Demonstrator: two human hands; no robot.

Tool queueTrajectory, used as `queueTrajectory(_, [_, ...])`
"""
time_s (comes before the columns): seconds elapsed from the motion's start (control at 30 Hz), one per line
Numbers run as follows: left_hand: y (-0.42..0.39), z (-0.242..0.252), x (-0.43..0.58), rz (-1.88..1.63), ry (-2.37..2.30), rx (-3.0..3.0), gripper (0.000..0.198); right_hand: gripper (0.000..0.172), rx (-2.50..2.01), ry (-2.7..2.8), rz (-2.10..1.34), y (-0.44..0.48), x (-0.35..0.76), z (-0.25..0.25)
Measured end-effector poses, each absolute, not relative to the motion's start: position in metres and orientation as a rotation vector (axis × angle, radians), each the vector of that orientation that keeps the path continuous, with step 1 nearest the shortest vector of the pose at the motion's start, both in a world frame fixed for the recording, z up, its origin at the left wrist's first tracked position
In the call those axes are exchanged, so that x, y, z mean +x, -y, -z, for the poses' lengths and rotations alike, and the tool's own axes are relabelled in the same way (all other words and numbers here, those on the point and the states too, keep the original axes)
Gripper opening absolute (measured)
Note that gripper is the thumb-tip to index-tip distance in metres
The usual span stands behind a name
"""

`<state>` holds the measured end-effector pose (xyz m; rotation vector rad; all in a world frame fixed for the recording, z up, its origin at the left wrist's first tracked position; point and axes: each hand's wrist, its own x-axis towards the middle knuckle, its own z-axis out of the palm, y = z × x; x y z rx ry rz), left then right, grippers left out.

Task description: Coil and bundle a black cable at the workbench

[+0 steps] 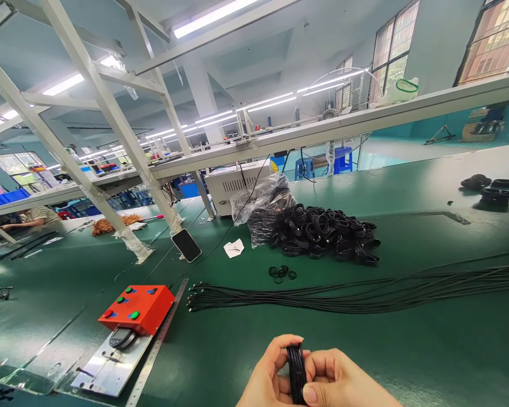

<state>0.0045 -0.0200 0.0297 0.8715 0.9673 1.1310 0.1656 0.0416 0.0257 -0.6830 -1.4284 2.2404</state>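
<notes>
The left hand (272,370) and right hand (336,377) meet around one black coil (296,374), both closed on it, over the green table (419,362). A left finger hooks across the coil's top; the right thumb presses low on its near face, the other right fingers bent beside it. The step in hand looks like gathering the turns into a tight bundle. The next move seems to call for a firm pinch, so the turns stay flush and none springs loose. Whether a band already holds them cannot be told.

The coil shows edge-on, its long axis running nearly upright in view, with the top end leaning slightly left and pointing away from the person, toward the cables (258,298) just beyond the hands. Those lie crosswise, their metal-tipped ends to the left.

Left of the hands sit a ruler (158,343) and a red box (155,305). Past the cables lie small rings (279,278), then a heap of coils (320,232) spilling beside a clear bag (259,226). Farther off, left of the bag, stands a white machine (237,183).
</notes>
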Motion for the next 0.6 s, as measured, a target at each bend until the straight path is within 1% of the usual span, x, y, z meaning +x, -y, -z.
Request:
queueTrajectory(0.13, [0.021,-0.03,0.004,-1.17,-1.006,0.862,0.078,0.054,-0.728,1.436,-2.152,-0.039,0.163,-0.018])
queueTrajectory(0.23, [0.021,-0.026,0.001,-1.16,-0.925,0.833,0.074,0.053,-0.707,1.566,-2.02,-0.036,0.167,-0.027])
queueTrajectory(0.3, [0.021,-0.024,-0.001,-1.158,-0.892,0.829,0.072,0.043,-0.781,1.699,-1.824,-0.034,0.174,-0.041])
queueTrajectory(0.37, [0.021,-0.023,-0.003,-1.16,-0.887,0.828,0.074,0.024,-0.845,1.821,-1.589,-0.033,0.18,-0.055])
queueTrajectory(0.4, [0.021,-0.022,-0.003,-1.16,-0.885,0.823,0.074,0.031,-0.842,1.879,-1.481,-0.033,0.182,-0.059])
queueTrajectory(0.47, [0.022,-0.022,-0.002,-1.157,-0.879,0.794,0.071,0.071,-0.759,1.999,-1.316,-0.032,0.183,-0.059])
queueTrajectory(0.5, [0.022,-0.021,-0.002,-1.154,-0.874,0.778,0.069,0.082,-0.694,2.051,-1.257,-0.032,0.181,-0.056])
queueTrajectory(0.53, [0.022,-0.02,-0.001,-1.158,-0.869,0.766,0.068,0.085,-0.634,2.086,-1.211,-0.032,0.179,-0.052])
queueTrajectory(0.6, [0.022,-0.018,0.001,-1.175,-0.853,0.755,0.068,0.08,-0.54,2.116,-1.156,-0.034,0.174,-0.042])
